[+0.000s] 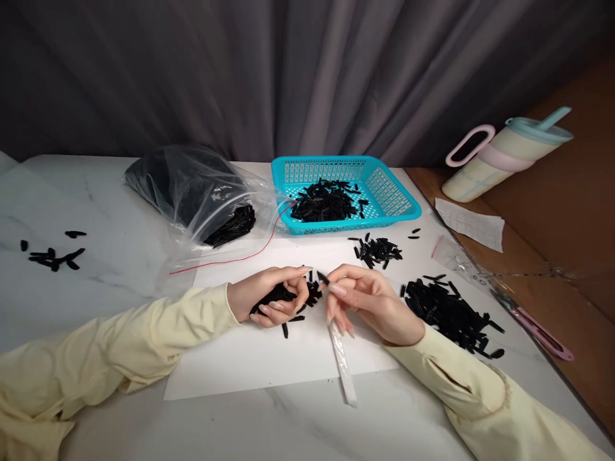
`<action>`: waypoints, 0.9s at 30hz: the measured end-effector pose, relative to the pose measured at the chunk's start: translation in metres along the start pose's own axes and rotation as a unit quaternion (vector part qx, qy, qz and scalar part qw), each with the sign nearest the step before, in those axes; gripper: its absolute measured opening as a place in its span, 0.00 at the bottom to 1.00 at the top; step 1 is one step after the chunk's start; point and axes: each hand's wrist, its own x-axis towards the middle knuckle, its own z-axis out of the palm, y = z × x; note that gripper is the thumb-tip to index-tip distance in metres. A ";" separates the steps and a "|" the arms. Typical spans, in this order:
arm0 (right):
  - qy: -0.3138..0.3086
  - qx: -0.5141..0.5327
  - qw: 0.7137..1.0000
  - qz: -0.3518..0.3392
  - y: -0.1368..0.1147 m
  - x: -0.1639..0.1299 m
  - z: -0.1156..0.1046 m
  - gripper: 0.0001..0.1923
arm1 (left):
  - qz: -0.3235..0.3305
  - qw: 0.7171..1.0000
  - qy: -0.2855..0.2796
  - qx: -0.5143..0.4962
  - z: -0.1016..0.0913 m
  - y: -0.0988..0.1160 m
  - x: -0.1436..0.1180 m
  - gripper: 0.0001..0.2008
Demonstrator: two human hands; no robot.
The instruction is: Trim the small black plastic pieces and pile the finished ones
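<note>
My left hand (276, 294) is curled round a handful of slim black pieces (275, 296), palm turned inward, thumb pointing right. Between the thumb and fingertips of my right hand (368, 301) is a single pointed black sliver (323, 278), close to the left thumb tip. A white strip in clear wrapping (343, 368) runs down from under my right fingers; whether they touch it I cannot tell. Loose black pieces (314, 289) lie on the white paper sheet (216, 358) behind and below my left hand. What the pieces are made of does not show.
A blue basket (346, 225) holds more black pieces. Left of it lies a clear zip bag (211, 211) of them. Piles sit at right (449, 314) and below the basket (379, 251), a few at far left (55, 258). A tumbler (504, 157) and pink-handled scissors (541, 330) are at right.
</note>
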 end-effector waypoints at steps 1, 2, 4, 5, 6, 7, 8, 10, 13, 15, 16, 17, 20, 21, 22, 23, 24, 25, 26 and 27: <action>0.014 -0.026 0.999 -0.023 -0.011 -0.002 -0.001 0.07 | 0.002 1.000 -0.016 -0.004 -0.001 0.000 0.001 0.22; 0.027 -0.056 0.997 -0.052 -0.024 -0.002 -0.002 0.06 | 0.004 1.000 -0.028 -0.007 -0.002 0.000 0.002 0.23; 0.062 -0.120 0.983 -0.125 -0.054 0.000 -0.005 0.03 | 0.009 0.999 -0.043 -0.008 -0.003 0.000 0.003 0.24; 0.074 -0.161 0.971 -0.163 -0.069 0.005 -0.006 0.02 | 0.010 0.999 -0.046 -0.007 -0.004 0.000 0.003 0.25; 0.091 -0.205 0.955 -0.193 -0.083 0.012 -0.008 0.02 | 0.010 0.999 -0.048 -0.005 -0.005 0.000 0.004 0.26; 0.105 -0.250 0.940 -0.210 -0.096 0.020 -0.010 0.02 | 0.009 0.999 -0.048 -0.002 -0.005 0.000 0.003 0.26; 0.119 -0.297 0.924 -0.207 -0.107 0.031 -0.012 0.03 | 0.008 0.999 -0.048 0.001 -0.005 0.000 0.003 0.27; 0.156 -0.412 0.885 -0.149 -0.120 0.050 -0.015 0.03 | 0.009 0.999 -0.047 0.005 -0.005 0.000 0.002 0.28; 0.185 -0.613 0.758 -0.129 -0.118 0.063 -0.008 0.04 | 0.016 0.999 -0.047 0.005 -0.005 -0.001 0.001 0.29; 0.129 -0.674 0.703 -0.187 -0.102 0.056 0.009 0.05 | 0.021 0.999 -0.049 0.005 -0.005 -0.001 0.002 0.29; 0.064 -0.675 0.706 -0.204 -0.092 0.050 0.019 0.04 | 0.022 0.998 -0.054 0.006 -0.006 -0.001 0.003 0.29; 0.009 -0.667 0.716 -0.208 -0.081 0.043 0.029 0.05 | 0.022 0.998 -0.061 0.005 -0.007 -0.002 0.005 0.29; -0.088 -0.654 0.716 -0.229 -0.048 0.026 0.051 0.09 | 0.013 0.997 -0.080 -0.004 -0.011 -0.003 0.010 0.29; -0.101 -0.655 0.712 -0.230 -0.039 0.024 0.054 0.09 | 0.007 0.997 -0.078 -0.011 -0.012 -0.004 0.012 0.29; -0.099 -0.657 0.710 -0.234 -0.031 0.024 0.055 0.10 | 0.002 0.997 -0.071 -0.018 -0.013 -0.004 0.013 0.29; -0.092 -0.658 0.709 -0.236 -0.024 0.024 0.054 0.11 | -0.001 0.998 -0.062 -0.022 -0.014 -0.005 0.014 0.30; -0.083 -0.656 0.711 -0.237 -0.019 0.025 0.052 0.11 | -0.006 0.998 -0.055 -0.024 -0.014 -0.005 0.015 0.30; -0.074 -0.651 0.717 -0.238 -0.015 0.027 0.050 0.11 | -0.011 0.998 -0.052 -0.023 -0.014 -0.005 0.015 0.31; -0.067 -0.643 0.725 -0.238 -0.013 0.028 0.047 0.11 | -0.017 0.998 -0.055 -0.020 -0.014 -0.005 0.015 0.31; -0.062 -0.631 0.736 -0.238 -0.011 0.028 0.045 0.10 | -0.020 0.998 -0.058 -0.017 -0.013 -0.004 0.015 0.32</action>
